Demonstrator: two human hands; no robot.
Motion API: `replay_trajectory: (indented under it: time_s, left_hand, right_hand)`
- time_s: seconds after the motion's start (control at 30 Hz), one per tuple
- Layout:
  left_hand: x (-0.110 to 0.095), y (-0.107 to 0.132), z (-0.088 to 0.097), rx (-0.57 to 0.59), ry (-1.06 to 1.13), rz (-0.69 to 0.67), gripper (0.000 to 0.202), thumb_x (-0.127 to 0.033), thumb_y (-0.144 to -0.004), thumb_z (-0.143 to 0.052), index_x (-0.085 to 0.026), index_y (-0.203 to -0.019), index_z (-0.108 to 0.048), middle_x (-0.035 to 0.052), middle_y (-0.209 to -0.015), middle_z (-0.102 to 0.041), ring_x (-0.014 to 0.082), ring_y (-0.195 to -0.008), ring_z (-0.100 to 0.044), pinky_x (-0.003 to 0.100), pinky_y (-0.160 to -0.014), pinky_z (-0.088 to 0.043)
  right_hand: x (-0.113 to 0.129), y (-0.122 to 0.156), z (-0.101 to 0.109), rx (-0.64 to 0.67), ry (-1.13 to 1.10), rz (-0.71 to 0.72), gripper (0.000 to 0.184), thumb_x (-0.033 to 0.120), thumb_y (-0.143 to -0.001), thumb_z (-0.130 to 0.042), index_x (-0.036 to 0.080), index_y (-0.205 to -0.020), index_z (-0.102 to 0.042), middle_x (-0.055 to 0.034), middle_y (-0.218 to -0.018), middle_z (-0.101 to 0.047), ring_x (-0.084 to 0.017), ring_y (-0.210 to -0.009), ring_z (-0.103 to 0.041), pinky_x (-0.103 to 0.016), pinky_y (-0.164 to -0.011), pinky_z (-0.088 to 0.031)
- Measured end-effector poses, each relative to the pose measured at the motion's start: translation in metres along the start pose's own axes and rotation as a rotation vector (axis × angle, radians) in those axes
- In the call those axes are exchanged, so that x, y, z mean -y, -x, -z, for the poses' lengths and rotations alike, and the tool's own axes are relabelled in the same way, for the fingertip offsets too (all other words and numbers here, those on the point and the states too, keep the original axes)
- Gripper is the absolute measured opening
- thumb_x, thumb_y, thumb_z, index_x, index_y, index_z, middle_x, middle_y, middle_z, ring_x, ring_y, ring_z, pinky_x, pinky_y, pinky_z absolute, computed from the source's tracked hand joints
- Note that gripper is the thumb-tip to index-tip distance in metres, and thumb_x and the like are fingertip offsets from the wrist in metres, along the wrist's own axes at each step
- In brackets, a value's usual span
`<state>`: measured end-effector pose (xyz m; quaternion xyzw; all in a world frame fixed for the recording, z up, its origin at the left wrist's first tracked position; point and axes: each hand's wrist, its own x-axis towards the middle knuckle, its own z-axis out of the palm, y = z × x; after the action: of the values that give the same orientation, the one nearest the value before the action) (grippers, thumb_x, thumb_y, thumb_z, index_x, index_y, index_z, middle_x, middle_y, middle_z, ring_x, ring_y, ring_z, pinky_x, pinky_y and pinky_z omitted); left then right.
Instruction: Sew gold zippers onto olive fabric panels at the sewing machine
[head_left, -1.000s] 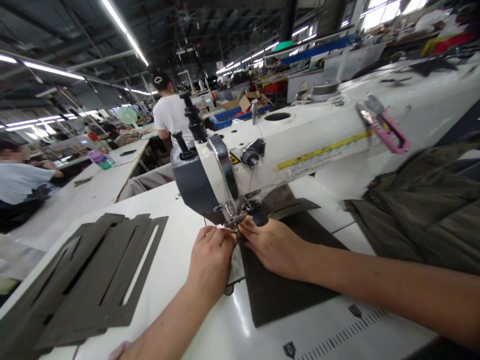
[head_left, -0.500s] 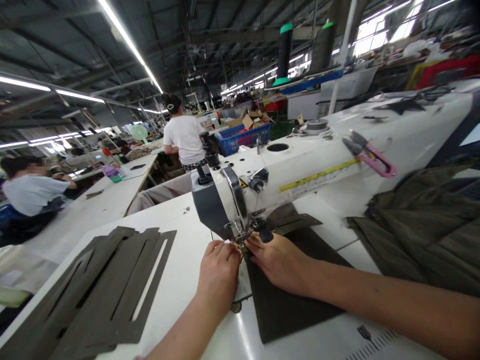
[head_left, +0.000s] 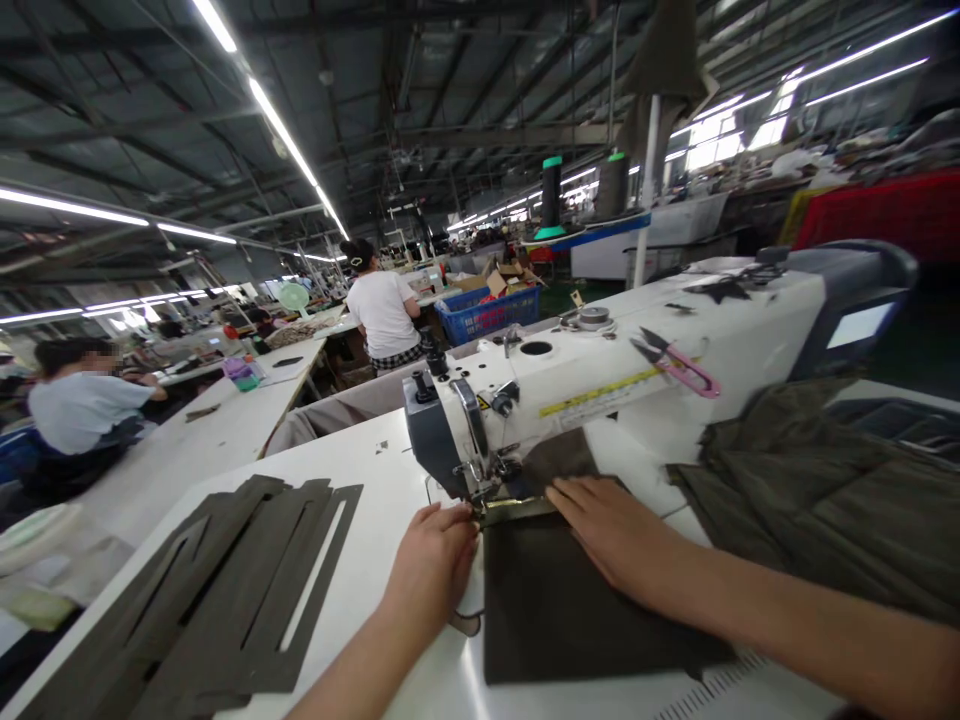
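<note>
A dark olive fabric panel (head_left: 570, 610) lies under the head of a white sewing machine (head_left: 592, 385). Along its upper edge runs a zipper (head_left: 517, 503) with gold-coloured teeth, one end near the presser foot. My left hand (head_left: 433, 560) is just left of the needle area, fingers curled and pressed together at the zipper's end; what lies between the fingertips is partly hidden. My right hand (head_left: 611, 530) rests flat on the panel, fingers stretched out, with the fingertips at the zipper's right end.
Cut olive pieces with slots (head_left: 247, 590) are stacked at left on the table. Pink-handled snips (head_left: 686, 370) lie on the machine arm. Crumpled olive fabric (head_left: 810, 490) is at right. Thread cones (head_left: 551, 195) stand behind, near a blue crate (head_left: 491, 318). Two people work beyond.
My right hand has moved right, away from the needle, and its fingers have flattened, exposing the zipper. The panel has turned straighter. My left hand stays by the needle. The view has shifted.
</note>
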<state>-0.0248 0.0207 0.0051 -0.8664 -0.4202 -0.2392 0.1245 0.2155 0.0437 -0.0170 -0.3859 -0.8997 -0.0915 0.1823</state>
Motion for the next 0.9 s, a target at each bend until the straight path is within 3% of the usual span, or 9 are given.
replay_trajectory:
  time_s: [0.1,0.23,0.33,0.4,0.57,0.7,0.77,0.83,0.9]
  left_hand:
    - [-0.014,0.017,0.018,0.028,0.101,0.034,0.025,-0.008,-0.083,-0.045,-0.022,-0.095,-0.062,0.0035,-0.100,-0.066,0.0193,-0.094,-0.061,0.042,-0.089,-0.046]
    - [-0.034,0.040,0.025,0.089,0.228,0.138,0.025,-0.012,-0.084,-0.048,-0.024,-0.102,-0.059,0.0039,-0.106,-0.064,0.0219,-0.101,-0.058,0.043,-0.092,-0.045]
    - [-0.045,0.039,0.025,0.024,0.336,0.288,0.025,-0.011,-0.083,-0.046,-0.022,-0.103,-0.056,0.0054,-0.100,-0.064,0.0213,-0.093,-0.060,0.037,-0.080,-0.051]
    - [-0.050,0.032,0.025,-0.073,0.381,0.326,0.024,-0.010,-0.083,-0.044,-0.020,-0.102,-0.054,0.0065,-0.098,-0.063,0.0210,-0.092,-0.059,0.035,-0.077,-0.051]
    - [-0.045,0.012,0.031,-0.077,0.424,0.090,0.024,-0.008,-0.085,-0.039,-0.020,-0.098,-0.057,0.0061,-0.097,-0.062,0.0199,-0.092,-0.056,0.037,-0.080,-0.045]
    - [-0.033,0.003,0.031,0.049,0.381,0.020,0.011,-0.016,-0.082,-0.055,-0.020,-0.091,-0.060,0.0050,-0.092,-0.064,0.0195,-0.089,-0.057,0.036,-0.079,-0.043]
    - [-0.029,0.000,0.029,0.044,0.352,-0.036,0.007,-0.020,-0.083,-0.056,-0.019,-0.087,-0.061,0.0051,-0.089,-0.064,0.0190,-0.085,-0.058,0.034,-0.077,-0.044]
    - [-0.028,-0.005,0.028,-0.008,0.326,-0.089,0.013,-0.021,-0.087,-0.048,-0.018,-0.084,-0.060,0.0053,-0.084,-0.064,0.0183,-0.079,-0.059,0.031,-0.072,-0.045]
    - [-0.025,-0.011,0.028,-0.059,0.290,-0.100,0.020,-0.020,-0.089,-0.041,-0.018,-0.081,-0.059,0.0050,-0.077,-0.064,0.0175,-0.071,-0.059,0.029,-0.065,-0.045]
  right_hand:
    - [0.021,0.027,0.017,-0.048,-0.144,0.036,0.034,0.002,-0.069,-0.044,0.010,-0.095,-0.063,-0.0154,-0.093,-0.064,-0.027,-0.084,-0.058,-0.041,-0.077,-0.048]
    - [0.046,0.019,0.052,0.126,-0.729,-0.228,0.020,0.016,-0.079,-0.045,0.017,-0.070,-0.062,-0.0046,-0.069,-0.063,-0.019,-0.067,-0.058,-0.030,-0.064,-0.044]
    - [0.048,-0.002,0.069,0.311,-1.254,-0.453,0.026,0.036,-0.079,-0.048,0.015,-0.073,-0.060,-0.0061,-0.074,-0.065,-0.019,-0.069,-0.059,-0.028,-0.062,-0.043]
    - [0.046,-0.010,0.072,0.368,-1.435,-0.522,0.032,0.045,-0.076,-0.050,0.014,-0.074,-0.057,-0.0075,-0.079,-0.065,-0.019,-0.068,-0.058,-0.028,-0.060,-0.043]
    - [0.041,-0.008,0.066,0.309,-1.248,-0.470,0.032,0.047,-0.075,-0.049,0.016,-0.066,-0.052,-0.0023,-0.065,-0.059,-0.014,-0.058,-0.050,-0.025,-0.054,-0.036]
    - [0.041,-0.010,0.068,0.246,-1.062,-0.328,0.026,0.031,-0.082,-0.042,0.015,-0.068,-0.056,-0.0042,-0.067,-0.061,-0.016,-0.063,-0.055,-0.025,-0.057,-0.038]
    - [0.042,-0.013,0.077,0.208,-0.908,-0.282,0.024,0.023,-0.083,-0.041,0.016,-0.065,-0.056,-0.0029,-0.064,-0.061,-0.016,-0.060,-0.056,-0.025,-0.054,-0.039]
    - [0.045,-0.010,0.086,0.077,-0.688,-0.189,0.023,0.020,-0.083,-0.045,0.017,-0.063,-0.055,-0.0018,-0.060,-0.060,-0.016,-0.056,-0.057,-0.025,-0.051,-0.040]
    - [0.058,-0.002,0.085,-0.173,-0.444,-0.020,0.016,0.021,-0.084,-0.049,0.017,-0.072,-0.059,-0.0060,-0.072,-0.065,-0.021,-0.065,-0.061,-0.030,-0.056,-0.046]
